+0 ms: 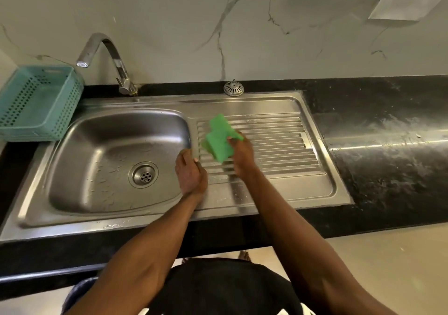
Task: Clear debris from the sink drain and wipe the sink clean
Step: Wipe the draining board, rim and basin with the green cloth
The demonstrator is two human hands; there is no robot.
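Observation:
A stainless steel sink (80, 145) has a round drain (143, 174) at the bottom of its wet basin. To its right lies the ribbed draining board (274, 149). My right hand (242, 154) is over the board, shut on a bright green cloth (219, 137) that hangs above the ribs. My left hand (190, 171) rests on the strip between basin and board, fingers curled, with nothing seen in it. A metal drain strainer (234, 88) sits on the black counter behind the board.
A curved chrome tap (109, 57) stands behind the basin. A teal perforated basket (36, 103) sits at the left edge. The black counter (388, 132), streaked with wet marks, stretches right. A marble wall rises behind.

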